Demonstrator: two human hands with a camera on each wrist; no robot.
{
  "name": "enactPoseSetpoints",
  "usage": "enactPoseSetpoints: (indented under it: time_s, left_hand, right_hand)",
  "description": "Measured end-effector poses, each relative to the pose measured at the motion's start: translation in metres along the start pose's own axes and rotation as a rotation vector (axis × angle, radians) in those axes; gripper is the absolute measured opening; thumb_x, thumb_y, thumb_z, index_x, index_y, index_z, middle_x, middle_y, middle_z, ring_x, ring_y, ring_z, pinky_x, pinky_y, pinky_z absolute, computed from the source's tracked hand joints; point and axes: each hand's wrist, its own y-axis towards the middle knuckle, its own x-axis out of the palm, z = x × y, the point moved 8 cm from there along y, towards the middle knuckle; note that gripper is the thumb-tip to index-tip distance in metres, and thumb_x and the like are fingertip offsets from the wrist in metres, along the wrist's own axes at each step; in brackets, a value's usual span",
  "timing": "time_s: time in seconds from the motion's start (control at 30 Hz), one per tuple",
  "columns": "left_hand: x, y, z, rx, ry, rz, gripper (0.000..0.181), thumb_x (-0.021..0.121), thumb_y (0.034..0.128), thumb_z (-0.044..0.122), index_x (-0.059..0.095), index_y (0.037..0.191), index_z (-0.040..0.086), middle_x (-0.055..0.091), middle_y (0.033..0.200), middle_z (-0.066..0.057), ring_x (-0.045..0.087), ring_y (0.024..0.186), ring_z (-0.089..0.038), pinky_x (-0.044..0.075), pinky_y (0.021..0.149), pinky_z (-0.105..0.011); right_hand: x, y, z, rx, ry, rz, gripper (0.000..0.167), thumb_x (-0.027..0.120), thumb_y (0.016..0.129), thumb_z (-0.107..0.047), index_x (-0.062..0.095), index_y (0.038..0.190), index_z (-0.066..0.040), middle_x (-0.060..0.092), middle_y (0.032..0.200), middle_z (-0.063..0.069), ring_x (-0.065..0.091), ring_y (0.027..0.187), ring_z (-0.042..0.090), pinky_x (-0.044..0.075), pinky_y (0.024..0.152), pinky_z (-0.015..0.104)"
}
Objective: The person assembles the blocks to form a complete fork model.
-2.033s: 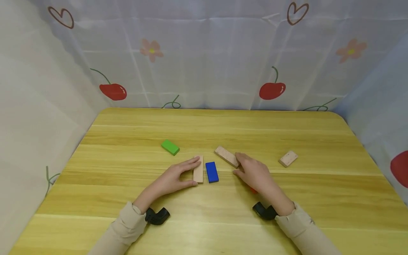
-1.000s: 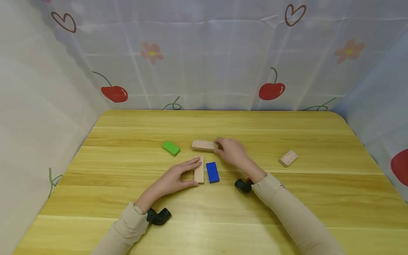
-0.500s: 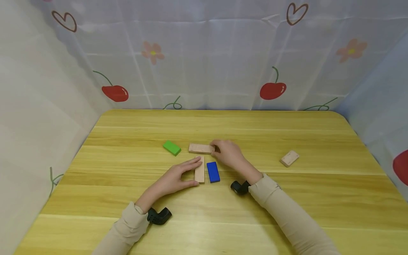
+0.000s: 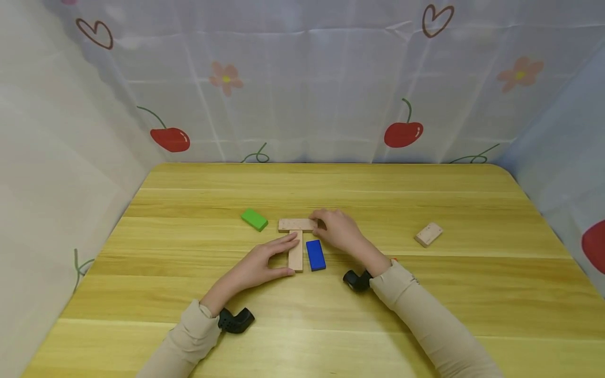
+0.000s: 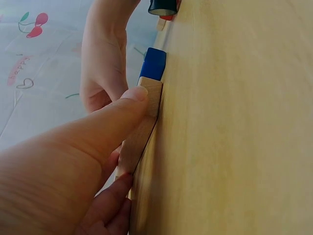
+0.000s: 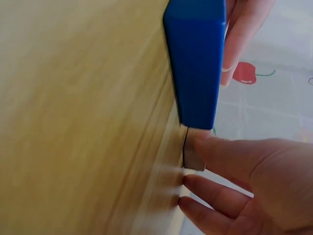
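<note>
My left hand [image 4: 260,263] grips a long plain wooden block [image 4: 296,257], thumb at its near end and fingers by its far end. In the left wrist view the thumb presses the end of this wooden block [image 5: 139,134]. My right hand [image 4: 339,229] pinches the right end of a second long wooden block [image 4: 294,225], which lies crosswise at the far end of the first, forming a T. A blue block [image 4: 315,255] lies just right of the upright of the T. In the right wrist view the blue block [image 6: 196,68] partly hides the pinched one.
A green block [image 4: 254,219] lies at the left of the T. Farther right is a short wooden block [image 4: 428,234]. A sliver of a red-orange piece [image 4: 395,259] shows behind my right wrist. A printed curtain [image 4: 302,84] stands behind the wooden table [image 4: 302,341].
My right hand has carried the second wooden block leftward, turned it crosswise and drawn it toward me against the far end of the first. My left hand has stayed in place.
</note>
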Motion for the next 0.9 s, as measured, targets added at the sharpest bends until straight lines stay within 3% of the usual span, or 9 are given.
enactPoseSetpoints:
  time_s: [0.3, 0.37, 0.43, 0.5, 0.53, 0.6, 0.73, 0.83, 0.9]
  left_hand:
    - [-0.004, -0.001, 0.004, -0.009, 0.028, 0.012, 0.064, 0.068, 0.0858, 0.035, 0.045, 0.14, 0.008, 0.03, 0.149, 0.001, 0.028, 0.134, -0.018, 0.029, 0.105, -0.038]
    - [-0.008, 0.0, 0.006, -0.014, 0.036, 0.026, 0.063, 0.068, 0.0862, 0.035, 0.046, 0.139, 0.009, 0.031, 0.148, 0.001, 0.028, 0.134, -0.018, 0.028, 0.105, -0.038]
    - [-0.013, 0.001, 0.006, -0.017, 0.049, 0.051, 0.062, 0.068, 0.0864, 0.033, 0.046, 0.139, 0.009, 0.031, 0.148, 0.0, 0.026, 0.135, -0.019, 0.025, 0.106, -0.038]
    - [-0.018, 0.003, 0.006, -0.019, 0.056, 0.078, 0.062, 0.069, 0.0865, 0.03, 0.045, 0.14, 0.009, 0.031, 0.148, -0.001, 0.023, 0.136, -0.02, 0.023, 0.107, -0.039]
    - [-0.02, 0.004, 0.005, -0.015, 0.06, 0.089, 0.063, 0.07, 0.0862, 0.029, 0.045, 0.14, 0.009, 0.031, 0.148, -0.002, 0.022, 0.137, -0.02, 0.022, 0.107, -0.04]
    - [-0.025, 0.008, 0.004, -0.007, 0.071, 0.104, 0.064, 0.07, 0.0859, 0.026, 0.044, 0.141, 0.007, 0.031, 0.148, -0.003, 0.017, 0.138, -0.021, 0.02, 0.108, -0.042]
    - [-0.029, 0.013, -0.001, 0.002, 0.074, 0.097, 0.065, 0.07, 0.0866, 0.025, 0.042, 0.141, 0.005, 0.031, 0.148, -0.006, 0.012, 0.139, -0.02, 0.014, 0.109, -0.047]
    - [-0.03, 0.016, -0.005, 0.001, 0.054, 0.077, 0.065, 0.068, 0.0876, 0.027, 0.041, 0.141, 0.004, 0.031, 0.149, -0.007, 0.011, 0.139, -0.021, 0.008, 0.109, -0.05]
    - [-0.03, 0.017, -0.007, 0.003, 0.046, 0.067, 0.066, 0.068, 0.0876, 0.028, 0.039, 0.142, 0.004, 0.03, 0.149, -0.007, 0.01, 0.139, -0.023, 0.007, 0.108, -0.052]
  right_hand:
    - [-0.031, -0.019, 0.009, 0.057, 0.058, -0.016, 0.05, 0.063, 0.092, -0.02, 0.049, 0.137, -0.005, 0.052, 0.131, 0.015, 0.05, 0.117, 0.035, 0.04, 0.094, 0.051]
    - [-0.044, -0.03, 0.017, 0.069, 0.064, 0.009, 0.05, 0.063, 0.091, -0.019, 0.048, 0.137, -0.005, 0.053, 0.13, 0.017, 0.056, 0.106, 0.034, 0.043, 0.089, 0.05]
    - [-0.058, -0.042, 0.03, 0.082, 0.08, 0.036, 0.051, 0.063, 0.091, -0.018, 0.047, 0.137, -0.003, 0.055, 0.125, 0.02, 0.06, 0.083, 0.029, 0.046, 0.082, 0.047]
    - [-0.069, -0.055, 0.045, 0.095, 0.099, 0.061, 0.051, 0.062, 0.092, -0.017, 0.046, 0.137, -0.001, 0.056, 0.123, 0.022, 0.05, 0.06, 0.023, 0.045, 0.069, 0.042]
    - [-0.074, -0.062, 0.054, 0.109, 0.104, 0.073, 0.052, 0.062, 0.092, -0.017, 0.045, 0.138, 0.0, 0.055, 0.123, 0.024, 0.043, 0.055, 0.021, 0.043, 0.063, 0.04]
    - [-0.084, -0.077, 0.071, 0.146, 0.117, 0.091, 0.053, 0.06, 0.093, -0.018, 0.042, 0.139, 0.002, 0.052, 0.126, 0.027, 0.044, 0.054, 0.026, 0.044, 0.066, 0.043]
    - [-0.098, -0.109, 0.111, 0.248, 0.14, 0.12, 0.059, 0.056, 0.096, -0.026, 0.036, 0.141, 0.004, 0.044, 0.13, 0.032, 0.056, 0.088, 0.045, 0.044, 0.078, 0.057]
    - [-0.102, -0.13, 0.137, 0.294, 0.163, 0.141, 0.062, 0.054, 0.097, -0.03, 0.032, 0.141, 0.008, 0.039, 0.133, 0.035, 0.042, 0.113, 0.051, 0.036, 0.087, 0.063]
    - [-0.102, -0.141, 0.15, 0.295, 0.155, 0.155, 0.064, 0.054, 0.097, -0.03, 0.03, 0.14, 0.012, 0.031, 0.136, 0.038, 0.032, 0.119, 0.055, 0.03, 0.091, 0.065]
